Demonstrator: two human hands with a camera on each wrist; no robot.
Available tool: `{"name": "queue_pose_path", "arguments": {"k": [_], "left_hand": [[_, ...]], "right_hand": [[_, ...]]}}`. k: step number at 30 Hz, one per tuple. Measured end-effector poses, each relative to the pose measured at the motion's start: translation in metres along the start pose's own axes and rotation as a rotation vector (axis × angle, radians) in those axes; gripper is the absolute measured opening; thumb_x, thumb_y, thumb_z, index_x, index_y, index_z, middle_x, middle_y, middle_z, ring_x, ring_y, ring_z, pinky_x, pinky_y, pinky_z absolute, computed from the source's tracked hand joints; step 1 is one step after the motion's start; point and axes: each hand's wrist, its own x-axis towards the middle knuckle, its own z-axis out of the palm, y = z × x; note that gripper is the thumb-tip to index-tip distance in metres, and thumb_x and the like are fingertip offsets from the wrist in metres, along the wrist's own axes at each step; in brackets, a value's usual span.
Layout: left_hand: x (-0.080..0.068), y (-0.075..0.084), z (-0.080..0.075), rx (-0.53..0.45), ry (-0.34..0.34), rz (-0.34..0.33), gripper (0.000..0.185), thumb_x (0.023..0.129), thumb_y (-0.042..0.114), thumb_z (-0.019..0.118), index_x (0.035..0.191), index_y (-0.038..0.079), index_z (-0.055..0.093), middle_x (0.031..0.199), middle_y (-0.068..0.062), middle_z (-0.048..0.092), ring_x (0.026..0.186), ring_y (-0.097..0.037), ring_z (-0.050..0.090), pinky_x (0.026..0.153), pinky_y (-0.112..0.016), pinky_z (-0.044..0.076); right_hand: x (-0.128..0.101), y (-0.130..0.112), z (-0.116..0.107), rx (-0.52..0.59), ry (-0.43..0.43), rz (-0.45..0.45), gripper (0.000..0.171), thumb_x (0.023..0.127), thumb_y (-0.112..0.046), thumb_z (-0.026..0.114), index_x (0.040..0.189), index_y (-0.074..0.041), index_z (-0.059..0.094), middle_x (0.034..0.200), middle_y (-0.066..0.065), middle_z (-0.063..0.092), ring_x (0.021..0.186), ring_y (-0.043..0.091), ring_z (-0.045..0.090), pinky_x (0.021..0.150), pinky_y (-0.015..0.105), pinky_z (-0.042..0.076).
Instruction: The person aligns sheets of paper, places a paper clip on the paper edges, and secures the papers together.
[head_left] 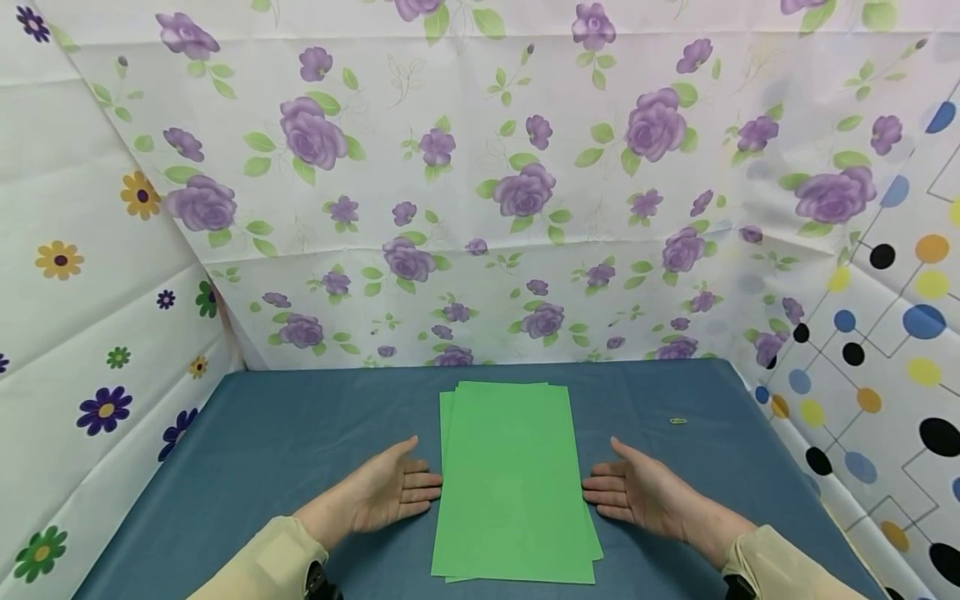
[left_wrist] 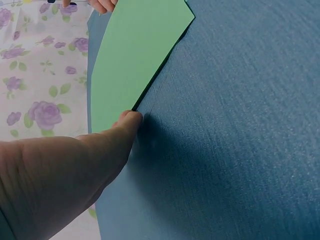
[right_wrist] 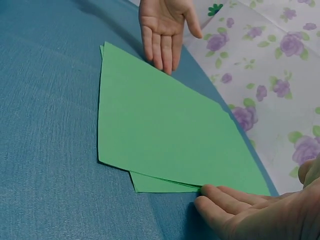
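Neither grip pinches: left hand [head_left: 390,493] and right hand [head_left: 637,492], fingers straight, touch opposite edges of the loose stack of flat green paper sheets [head_left: 513,483] on the blue cloth-covered counter [head_left: 262,450]

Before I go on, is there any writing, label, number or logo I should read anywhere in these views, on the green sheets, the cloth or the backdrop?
None: no words, numbers, brands or signs can be read in any view.
green paper sheets: plain, unprinted.
blue tablecloth: plain.
backdrop sheets: only flower, dot and line patterns, no text.
small yellowish thing on the cloth: too small to tell if it bears any mark.
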Motion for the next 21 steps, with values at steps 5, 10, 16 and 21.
{"name": "queue_pose_path", "arguments": {"k": [5, 10, 16, 21], "left_hand": [[0.0011, -0.0010, -0.0005, -0.018, 0.000, -0.003, 0.094, 0.109, 0.057, 0.033, 0.153, -0.021, 0.004, 0.157, -0.040, 0.022, 0.147, -0.050, 0.025, 0.119, -0.052, 0.032], [0.0018, -0.0020, -0.0013, -0.039, 0.004, -0.003, 0.093, 0.110, 0.055, 0.034, 0.153, -0.021, 0.004, 0.157, -0.041, 0.022, 0.147, -0.051, 0.024, 0.119, -0.052, 0.032], [0.0024, -0.0019, -0.0013, -0.063, 0.004, -0.005, 0.091, 0.110, 0.054, 0.034, 0.153, -0.021, 0.004, 0.157, -0.041, 0.022, 0.147, -0.051, 0.024, 0.119, -0.052, 0.032], [0.0046, -0.0025, 0.0004, -0.082, -0.011, -0.010, 0.092, 0.110, 0.054, 0.034, 0.153, -0.021, 0.003, 0.156, -0.042, 0.021, 0.147, -0.051, 0.024, 0.118, -0.052, 0.032]], "right_hand": [[0.0009, 0.0013, -0.0004, -0.010, -0.010, -0.011, 0.103, 0.104, -0.067, 0.036, 0.153, 0.020, 0.014, 0.156, 0.039, 0.027, 0.146, 0.050, 0.030, 0.116, 0.052, 0.037], [0.0021, 0.0018, 0.0003, -0.005, -0.001, -0.009, 0.098, 0.106, -0.065, 0.032, 0.154, 0.019, 0.014, 0.156, 0.039, 0.028, 0.145, 0.049, 0.031, 0.116, 0.053, 0.037], [0.0038, 0.0028, 0.0012, 0.019, 0.005, -0.011, 0.095, 0.107, -0.062, 0.032, 0.153, 0.019, 0.016, 0.156, 0.039, 0.028, 0.145, 0.050, 0.031, 0.116, 0.054, 0.036], [0.0060, 0.0040, 0.0057, 0.034, -0.035, -0.018, 0.095, 0.108, -0.062, 0.033, 0.153, 0.020, 0.013, 0.156, 0.039, 0.028, 0.145, 0.050, 0.031, 0.117, 0.054, 0.035]]}}
